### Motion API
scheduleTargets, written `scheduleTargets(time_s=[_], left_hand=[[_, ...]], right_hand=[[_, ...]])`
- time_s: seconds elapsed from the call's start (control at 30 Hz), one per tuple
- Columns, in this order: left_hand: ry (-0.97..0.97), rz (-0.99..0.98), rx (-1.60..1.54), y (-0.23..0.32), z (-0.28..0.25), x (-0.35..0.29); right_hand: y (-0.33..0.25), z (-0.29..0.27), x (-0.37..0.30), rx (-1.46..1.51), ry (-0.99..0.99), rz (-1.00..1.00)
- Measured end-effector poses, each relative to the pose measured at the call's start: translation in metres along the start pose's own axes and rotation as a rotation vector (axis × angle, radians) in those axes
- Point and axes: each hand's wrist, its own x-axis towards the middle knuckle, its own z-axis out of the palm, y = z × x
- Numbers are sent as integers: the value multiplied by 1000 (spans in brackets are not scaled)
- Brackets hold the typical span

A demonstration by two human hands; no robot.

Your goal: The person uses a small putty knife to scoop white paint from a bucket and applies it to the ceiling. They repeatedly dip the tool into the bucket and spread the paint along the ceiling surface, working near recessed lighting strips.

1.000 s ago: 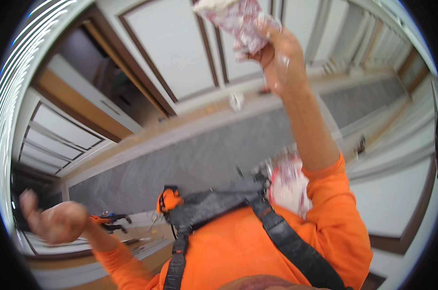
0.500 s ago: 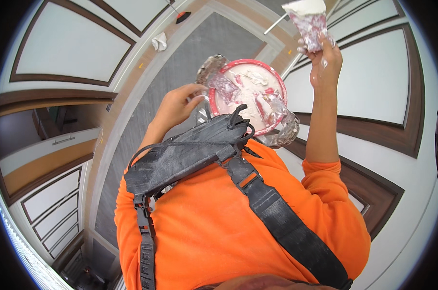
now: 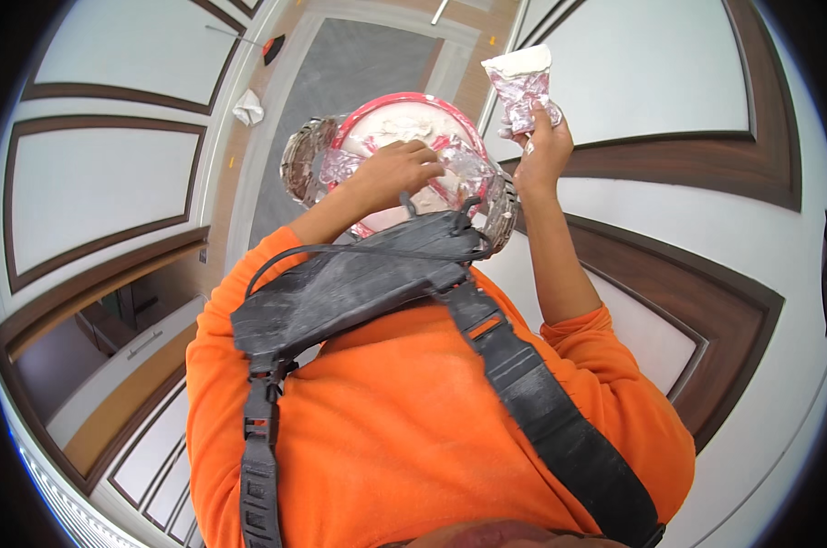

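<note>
My right hand (image 3: 543,151) is raised at the right, its fingers wrapped around the narrow lower end of a flared spreader (image 3: 523,82) covered in crumpled clear plastic. Thick white paste coats the wide top edge. My left hand (image 3: 397,170) hovers over a red-rimmed bucket (image 3: 410,97), fingers loosely bent and a little apart, nothing plain to see in them. White paste (image 3: 404,123) lies inside the bucket. Clear plastic film (image 3: 464,164) with reddish marks drapes across its right part. Grey-brown, plastic-covered bundles (image 3: 302,163) flank the bucket.
White wall panels (image 3: 651,73) with dark wood trim rise at both sides. Beyond the bucket lies a grey floor sheet (image 3: 363,59). A crumpled white cloth (image 3: 248,108) and an orange-and-black tool (image 3: 273,48) are at the left. A black harness pouch (image 3: 350,283) hangs before my chest.
My left hand has moved right from beside the bucket to above it. My right hand, with the spreader, has come lower and nearer the bucket. The whole view has shifted.
</note>
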Motion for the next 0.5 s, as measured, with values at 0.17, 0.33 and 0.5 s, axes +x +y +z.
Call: scheduleTargets(time_s=[0.17, 0.33, 0.5], left_hand=[[3, 57, 189, 8, 29, 59], [-104, 16, 292, -1, 51, 65], [-53, 47, 307, -1, 66, 73]], right_hand=[[-10, -3, -19, 98, 155, 19], [0, -13, -20, 95, 140, 23], [3, -20, -10, 65, 90, 5]])
